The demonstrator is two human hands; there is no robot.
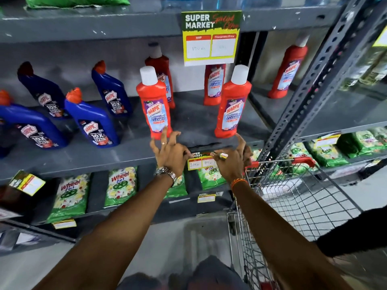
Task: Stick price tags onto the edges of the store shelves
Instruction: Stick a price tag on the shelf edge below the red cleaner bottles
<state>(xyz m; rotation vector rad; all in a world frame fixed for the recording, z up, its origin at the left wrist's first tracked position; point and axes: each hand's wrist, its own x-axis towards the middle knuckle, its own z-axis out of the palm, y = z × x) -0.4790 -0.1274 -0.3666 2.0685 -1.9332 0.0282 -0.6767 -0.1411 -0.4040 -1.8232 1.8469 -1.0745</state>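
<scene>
A yellow-and-green price tag (200,161) lies against the front edge of the grey middle shelf (117,159). My left hand (170,152) presses the tag's left end with the thumb, its other fingers spread above the shelf edge. My right hand (232,159) pinches the tag's right end, thumb on its face, fingers raised. A larger tag of the same kind (211,38) hangs from the upper shelf edge (83,30). Smaller tags (206,197) (63,223) sit on the lower shelf edges.
Red Harpic bottles (154,105) (231,103) stand just behind my hands; blue Harpic bottles (92,120) stand to the left. Green Wheel packets (70,197) fill the shelf below. A wire shopping cart (293,197) stands at my right, beside the perforated shelf upright (310,84).
</scene>
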